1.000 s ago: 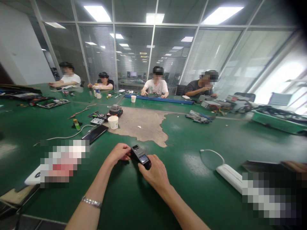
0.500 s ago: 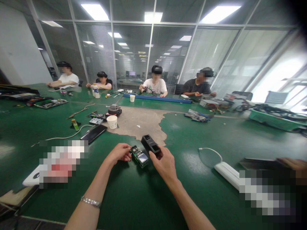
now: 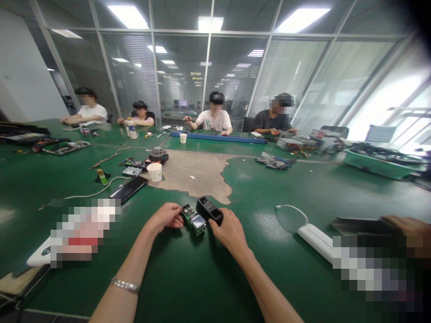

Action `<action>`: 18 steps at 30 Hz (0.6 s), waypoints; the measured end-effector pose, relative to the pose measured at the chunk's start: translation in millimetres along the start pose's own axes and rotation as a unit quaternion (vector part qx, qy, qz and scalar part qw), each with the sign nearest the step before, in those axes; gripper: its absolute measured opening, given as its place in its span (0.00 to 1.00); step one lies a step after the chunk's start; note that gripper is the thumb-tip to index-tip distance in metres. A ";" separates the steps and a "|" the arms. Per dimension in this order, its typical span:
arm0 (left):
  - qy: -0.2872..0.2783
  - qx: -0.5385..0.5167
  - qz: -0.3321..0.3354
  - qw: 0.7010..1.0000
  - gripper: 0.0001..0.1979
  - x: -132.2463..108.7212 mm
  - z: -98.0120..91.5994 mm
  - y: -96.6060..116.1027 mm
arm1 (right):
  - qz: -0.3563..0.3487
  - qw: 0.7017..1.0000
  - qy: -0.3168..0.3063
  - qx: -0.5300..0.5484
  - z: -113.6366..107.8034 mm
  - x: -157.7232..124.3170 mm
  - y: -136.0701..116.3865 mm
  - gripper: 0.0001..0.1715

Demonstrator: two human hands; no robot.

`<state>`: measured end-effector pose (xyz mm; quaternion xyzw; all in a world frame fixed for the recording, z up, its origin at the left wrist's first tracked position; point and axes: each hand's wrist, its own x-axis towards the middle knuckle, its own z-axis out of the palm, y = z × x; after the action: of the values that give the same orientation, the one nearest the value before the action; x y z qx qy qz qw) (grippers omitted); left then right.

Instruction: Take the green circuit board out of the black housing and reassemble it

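Note:
My left hand (image 3: 164, 216) is closed in a pinch on the near-left end of a small green circuit board with a little screen (image 3: 193, 219), which lies on the green table (image 3: 202, 273). My right hand (image 3: 229, 232) grips a black plastic cover (image 3: 209, 210), held just right of the board and close above the table. The cover is apart from the board. A metal bracelet (image 3: 126, 285) sits on my left wrist.
A white power strip with a cable (image 3: 313, 237) lies to the right. To the left are a dark phone (image 3: 128, 189), a paper cup (image 3: 155, 171), a small bottle (image 3: 100, 176) and electronic parts. A worn bare patch (image 3: 198, 172) marks the table middle. Several people sit at the far side; another person's hand (image 3: 404, 224) shows at right.
A second ago the black cover sat on the board as one device. My right hand pulled the cover off and up, then lowered it beside the exposed board. My left hand stayed put.

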<state>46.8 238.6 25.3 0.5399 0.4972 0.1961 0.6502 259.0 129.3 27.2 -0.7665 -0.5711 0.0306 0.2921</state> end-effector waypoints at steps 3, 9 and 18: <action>-0.003 -0.001 -0.004 1.000 0.07 -1.8 0.6 1.2 | -0.012 0.999 0.023 0.041 -4.7 2.4 -4.0 0.16; -0.006 -0.005 -0.001 1.000 0.07 -0.2 -0.2 -1.2 | -0.058 0.983 0.074 0.158 -15.4 -3.6 -25.9 0.18; -0.011 -0.014 0.021 1.000 0.12 4.6 -4.9 -6.6 | -0.102 0.985 0.063 0.121 -9.2 -15.9 -38.3 0.15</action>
<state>42.7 242.4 17.7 0.5431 0.4756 0.2108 0.6591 224.2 118.0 48.7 -0.6637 -0.6189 0.0215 0.4197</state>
